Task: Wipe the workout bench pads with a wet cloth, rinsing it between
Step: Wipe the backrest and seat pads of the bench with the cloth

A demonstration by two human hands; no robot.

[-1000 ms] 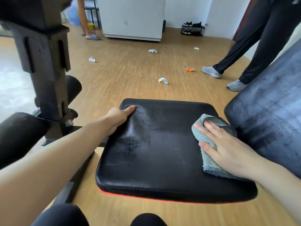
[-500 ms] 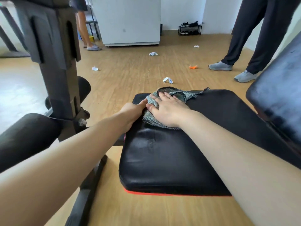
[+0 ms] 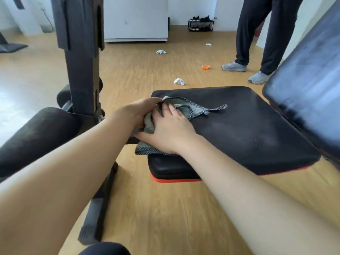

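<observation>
- the cloth [image 3: 185,109] is bunched up at the left edge of the seat pad [image 3: 248,133], basically hanging a bit over that edge near the bottom corner, with one thin strip trailing off to the right across the surface
- so its long axis runs roughly from the near-left corner out toward the far right, not straight along the pad
- the right hand [image 3: 171,131] is flat on top of it, palm down, fingers spread and pressing rather than gripping
- the left hand [image 3: 141,111] is right beside it at the pad's edge, touching the cloth's far-left corner. looks like it's pinching or tucking that bit, but i can't tell for sure if the fingers are closed on it
- both hands are together on the same spot, the right one is the one actually on the cloth
- all the unwiped pad lies to the right of the hands, so i'd guess the next stroke drags the cloth rightward toward the tilted back pad [image 3: 309,74]
- the loose strip might fold under if it isn't gathered first
</observation>
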